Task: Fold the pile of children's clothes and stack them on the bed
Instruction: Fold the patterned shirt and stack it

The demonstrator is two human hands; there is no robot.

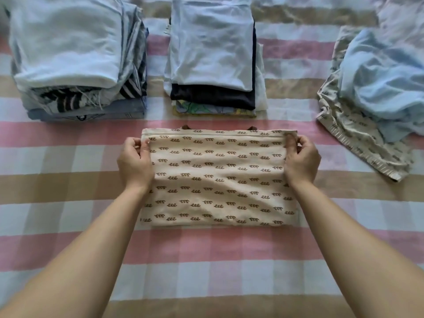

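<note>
At the middle of the checked bedspread [68,249], the left hand [135,164] and right hand [301,162] each pinch a far corner of a cream garment printed with brown squiggles [218,177], which lies flat and folded into a rectangle. Beyond it stand two stacks of folded clothes, a tall one at far left [75,58] and a narrower one just behind the garment [213,58]. Well off to the right, a loose pile of unfolded clothes [376,95] lies crumpled, pale blue over a patterned cream piece.

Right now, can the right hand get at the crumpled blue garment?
Probably, once freed: the right hand pinches a corner of the patterned garment; nothing stands between it and the blue garment.
</note>
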